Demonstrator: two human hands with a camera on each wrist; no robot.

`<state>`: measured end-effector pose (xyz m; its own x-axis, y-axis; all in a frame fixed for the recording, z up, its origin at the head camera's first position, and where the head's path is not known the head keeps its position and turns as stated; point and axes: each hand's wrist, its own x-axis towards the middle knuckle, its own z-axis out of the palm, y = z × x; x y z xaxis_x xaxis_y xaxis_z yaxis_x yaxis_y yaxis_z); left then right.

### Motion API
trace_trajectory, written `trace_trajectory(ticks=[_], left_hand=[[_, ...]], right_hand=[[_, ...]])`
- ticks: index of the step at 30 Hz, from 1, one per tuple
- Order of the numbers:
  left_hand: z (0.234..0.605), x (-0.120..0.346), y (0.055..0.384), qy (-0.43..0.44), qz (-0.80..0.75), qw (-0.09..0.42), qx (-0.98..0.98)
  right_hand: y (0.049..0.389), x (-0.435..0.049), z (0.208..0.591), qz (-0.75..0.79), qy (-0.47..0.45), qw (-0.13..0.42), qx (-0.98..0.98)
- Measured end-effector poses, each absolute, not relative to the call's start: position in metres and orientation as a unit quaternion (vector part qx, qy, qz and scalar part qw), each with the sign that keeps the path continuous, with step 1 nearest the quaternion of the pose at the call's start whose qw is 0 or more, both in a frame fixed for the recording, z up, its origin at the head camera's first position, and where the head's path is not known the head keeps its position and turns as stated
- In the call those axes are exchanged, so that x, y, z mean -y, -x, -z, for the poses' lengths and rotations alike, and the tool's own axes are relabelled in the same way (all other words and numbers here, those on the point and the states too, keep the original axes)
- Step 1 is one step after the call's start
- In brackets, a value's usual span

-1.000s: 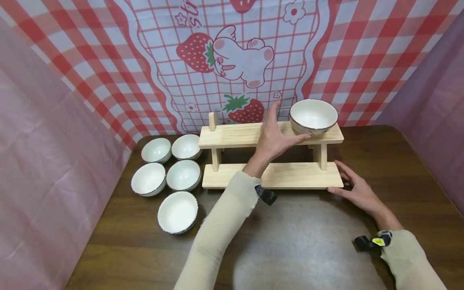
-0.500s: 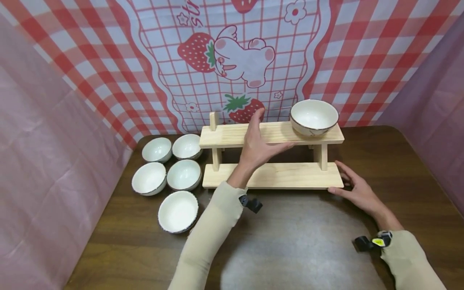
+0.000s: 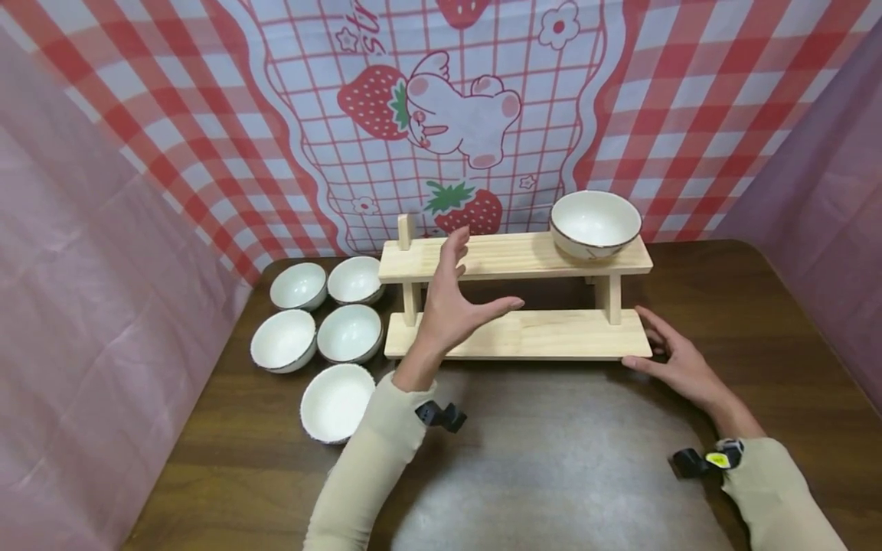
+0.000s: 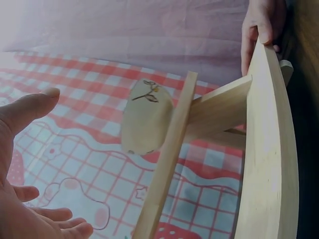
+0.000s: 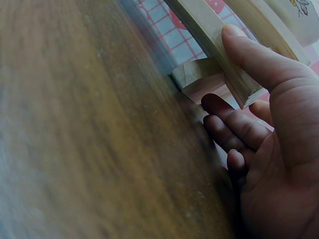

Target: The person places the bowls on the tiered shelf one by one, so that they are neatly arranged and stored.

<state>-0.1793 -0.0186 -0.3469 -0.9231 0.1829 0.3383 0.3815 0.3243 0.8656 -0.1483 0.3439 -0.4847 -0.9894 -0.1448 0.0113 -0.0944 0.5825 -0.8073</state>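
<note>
A two-tier wooden display shelf [image 3: 524,334] stands on the table. On the right end of its upper board sits a white bowl [image 3: 596,226] with a dark rim; a painted flower sprig shows on the bowl's side in the left wrist view. My left hand [image 3: 449,302] is in front of the shelf's left half, thumb and fingers spread, holding nothing. My right hand [image 3: 678,367] grips the right end of the lower board, with the thumb [image 5: 249,50] on the board's edge and the other fingers curled below it in the right wrist view.
Several more white bowls [image 3: 339,403] are grouped on the table [image 3: 227,474] left of the shelf, one of them right by the left sleeve. A red-and-white strawberry cloth [image 3: 475,145] hangs close behind the shelf. Pink curtains [image 3: 89,306] flank the table.
My left hand has drawn away from the bowl on the upper board, moving left and toward me with its fingers spread. That bowl and my right hand have stayed in place.
</note>
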Motion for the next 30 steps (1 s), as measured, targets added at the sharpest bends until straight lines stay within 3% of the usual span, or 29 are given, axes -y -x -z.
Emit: trace_trajectory(ticks=[8, 30], left_hand=[[0.353, 0.045, 0.163, 0.172, 0.562, 0.089, 0.804], [0.358, 0.119, 0.123, 0.162, 0.538, 0.157, 0.812]], right_hand=[[0.147, -0.342, 0.486, 0.449, 0.066, 0.031, -0.89], [0.147, -0.343, 0.482, 0.443, 0.065, 0.029, -0.894]])
